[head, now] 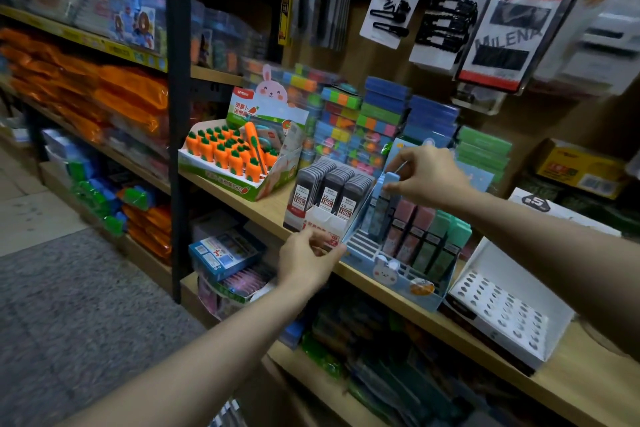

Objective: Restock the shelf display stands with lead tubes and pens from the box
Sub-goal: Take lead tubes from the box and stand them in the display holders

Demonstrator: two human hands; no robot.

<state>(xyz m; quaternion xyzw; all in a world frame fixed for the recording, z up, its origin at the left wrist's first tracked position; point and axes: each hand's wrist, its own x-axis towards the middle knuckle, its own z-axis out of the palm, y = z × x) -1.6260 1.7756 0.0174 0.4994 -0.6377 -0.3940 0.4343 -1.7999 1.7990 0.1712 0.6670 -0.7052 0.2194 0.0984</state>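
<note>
A blue bunny-printed display stand (391,270) sits on the wooden shelf (263,208), holding upright pink, green and blue lead tubes (429,239). My right hand (429,173) pinches the top of a blue lead tube (386,198) standing at the stand's back left. Left of it is a white display stand (325,218) packed with three rows of dark grey lead tubes (329,184). My left hand (308,260) grips that stand's front edge. The supply box is not in view.
A white stand with many empty round holes (502,305) sits to the right on the same shelf. A carrot-eraser display (235,156) stands to the left, stacked coloured packs behind. Hair-clip cards (394,3) hang above. More stock fills the lower shelves.
</note>
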